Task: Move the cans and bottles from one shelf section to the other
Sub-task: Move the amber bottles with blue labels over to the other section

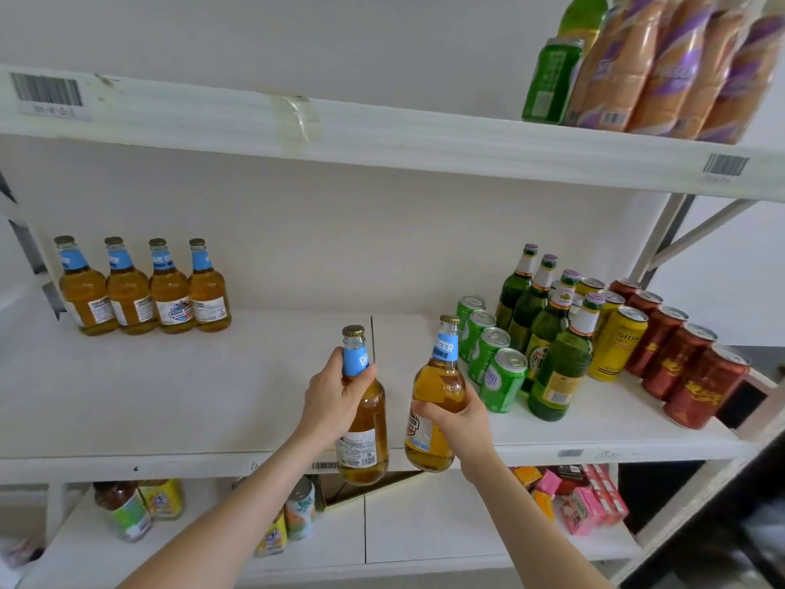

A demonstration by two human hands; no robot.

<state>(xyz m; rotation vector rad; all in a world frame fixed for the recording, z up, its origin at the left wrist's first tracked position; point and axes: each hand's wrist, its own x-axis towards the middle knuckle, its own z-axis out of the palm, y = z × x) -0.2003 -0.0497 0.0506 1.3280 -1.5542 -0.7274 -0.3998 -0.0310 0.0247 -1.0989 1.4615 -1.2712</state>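
As both grips (335, 397) (461, 414) hold, glass bottles (367, 452) (437, 384) (amber) glossy.

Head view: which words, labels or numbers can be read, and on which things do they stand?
"BEER": blue neck label of the amber glass bottle that the right hand grips.
"SIO", rest unclear: tall yellow can.
Too blurred to read: second amber glass bottle in the left hand, white barcode tags, green cans, red cans.

Two amber bottles (374, 415), aloft, near-upright, seemingly full
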